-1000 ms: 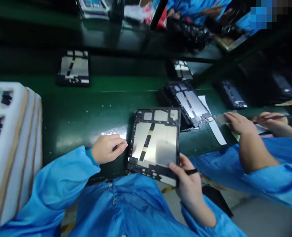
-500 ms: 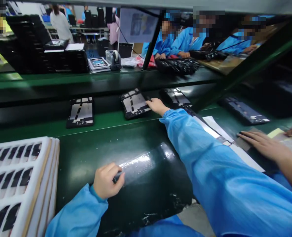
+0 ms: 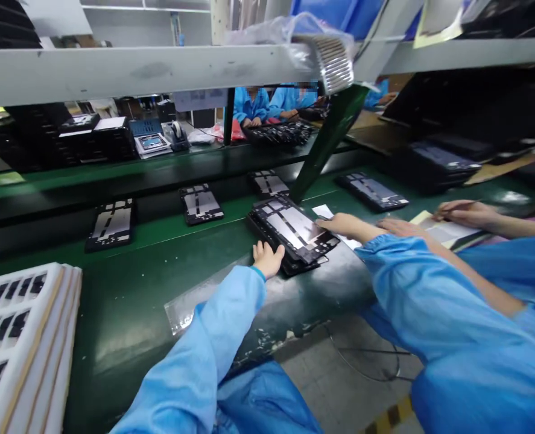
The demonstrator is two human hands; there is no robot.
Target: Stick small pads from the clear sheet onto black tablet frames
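A small stack of black tablet housings (image 3: pixel 289 226) with silver inner plates stands on the green bench in front of me. My right hand (image 3: pixel 345 226) grips the right edge of the upper tablet, which lies askew on those below; its thumb is on top. At the stack's near left side is my left hand (image 3: pixel 268 259), fingers apart, fingertips against the lower edge. A clear plastic sheet (image 3: pixel 181 310) lies flat on the bench, partly under my left sleeve.
Similar tablets (image 3: pixel 111 224) lie spaced along the green strip behind. White foam trays (image 3: pixel 63 337) of small dark parts are piled at left. At right, a co-worker's hands (image 3: pixel 466 214) rest near paper. A green slanted post (image 3: pixel 324 141) rises behind the stack.
The view has swung right. My right hand has gone from a tablet on the strip to the stacked one. My left hand has left the plastic sheet, opened, and reached the stack.
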